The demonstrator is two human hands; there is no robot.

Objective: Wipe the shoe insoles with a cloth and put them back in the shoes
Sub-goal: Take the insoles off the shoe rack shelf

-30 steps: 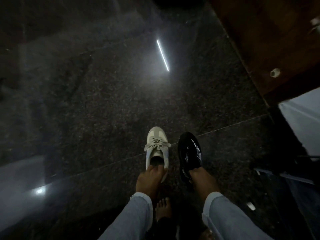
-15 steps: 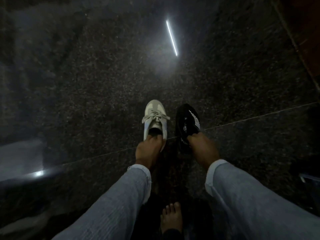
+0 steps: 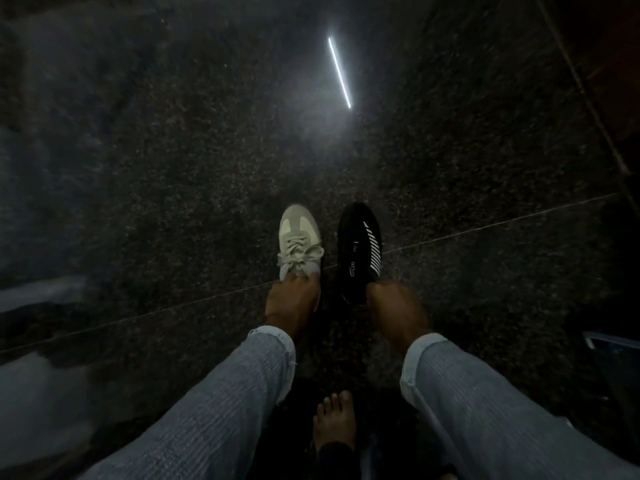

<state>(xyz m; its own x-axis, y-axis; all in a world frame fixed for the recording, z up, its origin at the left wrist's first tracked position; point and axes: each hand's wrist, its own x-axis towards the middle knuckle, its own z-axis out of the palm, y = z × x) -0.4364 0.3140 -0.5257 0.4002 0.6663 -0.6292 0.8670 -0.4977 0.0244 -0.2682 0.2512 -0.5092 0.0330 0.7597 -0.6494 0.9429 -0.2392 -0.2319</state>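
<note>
- Pale shoe [image 3: 298,237]: a beige-grey lace-up trainer with lighter panels on the toe and off-white laces tied in a loose bow; its toe points away from the person, and its heel end is hidden under the left hand.
- Black shoe [image 3: 360,247]: a dark knit slip-on with a row of short white diagonal stripes down its right side and small pale lettering near the opening; it lies just to the right of the pale shoe, parallel to it, the two close but not touching.
- Left hand [image 3: 292,301]: grips the heel end of the pale shoe, fingers curled over the collar.
- Right hand [image 3: 396,308]: grips the heel end of the black shoe, fingers curled down over its rim.
- Floor [image 3: 173,174]: dark speckled polished stone; a thin joint line runs under both shoes, and a bright strip-light reflection [image 3: 339,72] lies beyond the pale shoe's toe.
- Sleeves [image 3: 221,403]: pale blue ribbed fabric, reaching each wrist.
- Bare foot [image 3: 334,422]: nearer the person than the pale shoe, between the two forearms, toes pointing towards the shoes.
- Insoles and cloth: cannot be made out in the dim view.
</note>
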